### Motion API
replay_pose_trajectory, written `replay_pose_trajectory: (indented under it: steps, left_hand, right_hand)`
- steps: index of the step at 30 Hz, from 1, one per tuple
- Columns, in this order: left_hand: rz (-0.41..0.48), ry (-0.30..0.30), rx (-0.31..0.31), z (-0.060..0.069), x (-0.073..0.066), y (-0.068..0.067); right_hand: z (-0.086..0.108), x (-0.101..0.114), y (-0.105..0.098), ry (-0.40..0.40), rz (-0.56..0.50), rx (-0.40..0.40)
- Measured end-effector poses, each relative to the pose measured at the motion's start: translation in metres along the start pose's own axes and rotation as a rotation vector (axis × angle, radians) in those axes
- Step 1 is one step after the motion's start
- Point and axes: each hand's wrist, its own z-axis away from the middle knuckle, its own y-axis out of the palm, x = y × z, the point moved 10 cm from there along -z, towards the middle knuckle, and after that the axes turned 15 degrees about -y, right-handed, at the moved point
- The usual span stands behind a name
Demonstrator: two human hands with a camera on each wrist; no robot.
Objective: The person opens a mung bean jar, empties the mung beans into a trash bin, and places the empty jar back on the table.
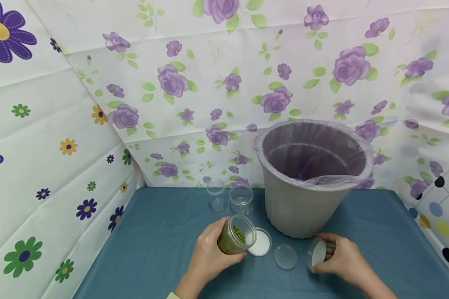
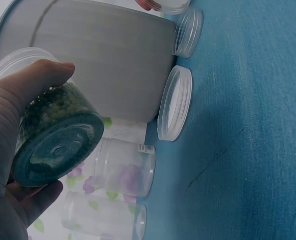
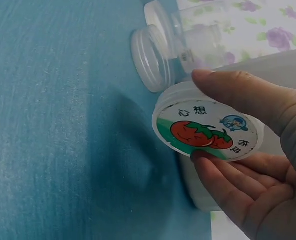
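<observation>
My left hand [image 1: 208, 251] grips a clear plastic jar of green beans [image 1: 232, 240], tilted with its uncovered mouth toward the right. The left wrist view shows the jar's round base [image 2: 58, 150] raised off the table, thumb and fingers around its side. On the right, my right hand [image 1: 344, 258] pinches a round lid [image 1: 317, 253] by its rim, held on edge. A tomato-printed label [image 3: 205, 132] covers that lid's outer face in the right wrist view. Between the hands lie a white-faced lid [image 1: 260, 243] and a clear lid [image 1: 285, 257].
Two clear jars, a narrow one [image 1: 217, 197] and a wider one [image 1: 241, 200], stand behind the left hand. A grey bucket [image 1: 303, 211] lined with a plastic bag rises at the back right. Blue cloth [image 1: 153, 249] covers the table; flowered sheeting [image 1: 194, 108] hangs behind.
</observation>
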Motion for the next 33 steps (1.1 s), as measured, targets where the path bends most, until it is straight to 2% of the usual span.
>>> replay_pose_trajectory:
  steps: [7,11,20,25,28,33]
  left_hand:
    - [-0.015,0.009,-0.008,0.001,0.000,0.001]
    - [-0.027,0.012,-0.007,0.002,0.000,0.002]
    - [-0.025,0.006,0.005,0.001,0.001,0.003]
    - [-0.024,-0.003,0.008,0.001,0.002,0.003]
    - [-0.021,-0.007,0.006,0.001,0.002,0.003]
    - [-0.009,-0.009,0.018,0.001,0.001,0.003]
  right_hand:
    - [-0.002,-0.003,0.008,0.018,-0.028,0.000]
    - [-0.002,-0.004,0.009,0.004,-0.010,-0.013]
    - [-0.001,-0.008,0.004,-0.024,0.080,-0.021]
    - [0.003,-0.010,0.000,-0.046,0.192,-0.010]
    - [0.004,-0.013,0.002,-0.053,0.243,0.001]
    - [0.003,-0.022,0.008,-0.044,0.259,0.010]
